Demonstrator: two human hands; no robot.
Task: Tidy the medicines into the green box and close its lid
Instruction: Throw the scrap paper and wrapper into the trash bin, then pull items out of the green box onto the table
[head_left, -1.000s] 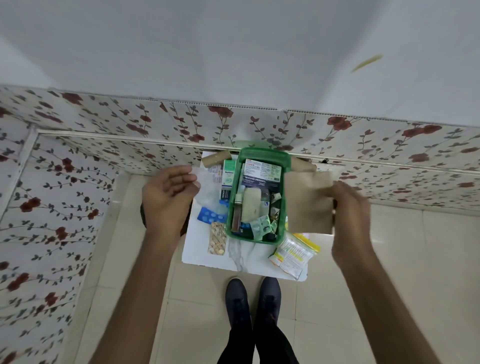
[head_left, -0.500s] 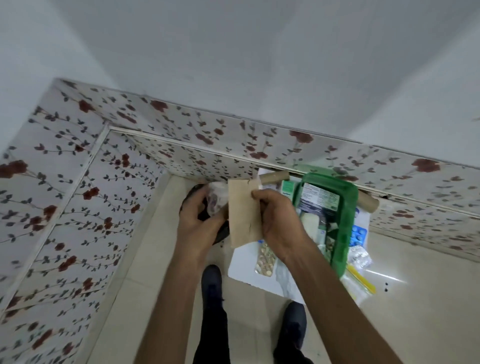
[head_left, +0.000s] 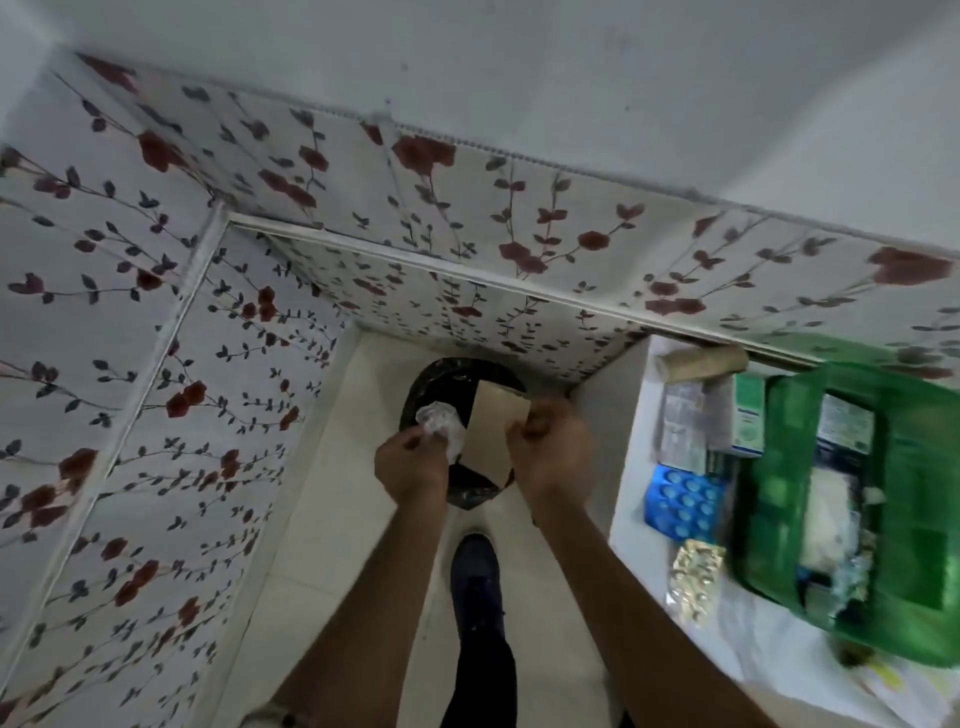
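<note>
The green box (head_left: 784, 467) stands open on a white table (head_left: 631, 478) at the right, packed with medicines. Beside it on the table lie a blue blister pack (head_left: 680, 501), a gold blister strip (head_left: 693, 577), a silver strip (head_left: 680, 421) and a green-and-white carton (head_left: 748, 421). My left hand (head_left: 410, 467) grips a crumpled clear plastic wrapper (head_left: 441, 421). My right hand (head_left: 550, 449) pinches a brown paper envelope (head_left: 493, 426). Both hands are over a black-lined bin (head_left: 447, 379) on the floor, left of the table.
Floral-papered walls close in the corner at left and behind the bin. A brown cardboard roll (head_left: 696, 361) lies at the table's back edge. My dark shoe (head_left: 475, 577) stands on the pale tiled floor below the bin.
I have turned left, away from the table. Both hands carried the wrapper and the brown envelope from beside the green box to over the black bin.
</note>
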